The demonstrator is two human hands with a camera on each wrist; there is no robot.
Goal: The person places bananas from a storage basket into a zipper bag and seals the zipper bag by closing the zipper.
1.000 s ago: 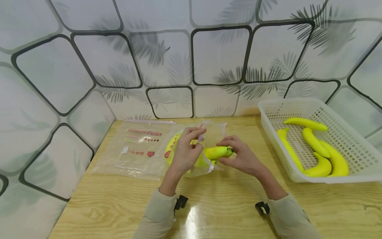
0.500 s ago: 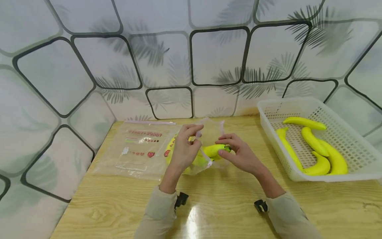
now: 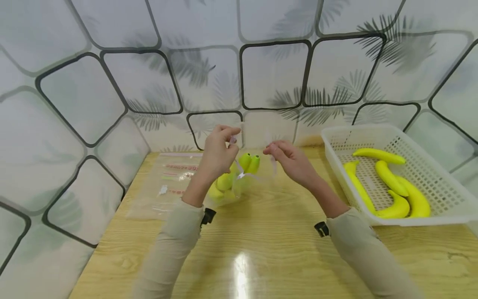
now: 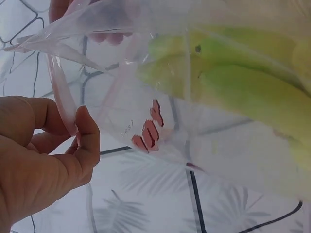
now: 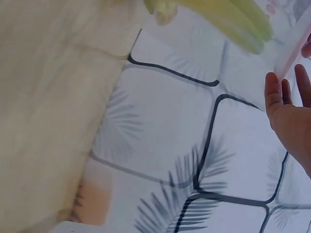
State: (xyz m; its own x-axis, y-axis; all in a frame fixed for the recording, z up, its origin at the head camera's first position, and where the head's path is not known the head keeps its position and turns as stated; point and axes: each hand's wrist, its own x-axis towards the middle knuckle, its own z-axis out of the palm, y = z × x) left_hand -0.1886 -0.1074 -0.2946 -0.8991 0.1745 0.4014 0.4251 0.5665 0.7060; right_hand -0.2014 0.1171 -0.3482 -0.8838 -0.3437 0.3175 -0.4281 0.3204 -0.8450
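Note:
A clear zip bag [image 3: 239,191] with pink edging hangs between the two hands, its mouth spread. Inside it are several yellow bananas [image 3: 225,182], their green tips pointing up toward the mouth. My left hand [image 3: 218,153] pinches one side of the mouth; in the left wrist view its thumb and fingers [image 4: 82,131] close on the pink strip. On the other side, my right hand [image 3: 293,162] pinches the opposite edge between thumb and fingertips. The right wrist view shows that hand [image 5: 291,121] at the pink strip, with bananas beyond. Red print shows on the bag's side.
A second clear bag [image 3: 149,201] with red lettering lies flat on the wooden table [image 3: 261,245], partly behind the left arm. At right stands a white perforated basket [image 3: 448,182] holding several bananas [image 3: 379,155]. A patterned wall covering [image 3: 276,74] rises behind the table.
Both hands have risen away from me, lifting the bag's mouth. The right hand has left the banana it touched and now grips the bag's edge. The bananas have tipped upright inside.

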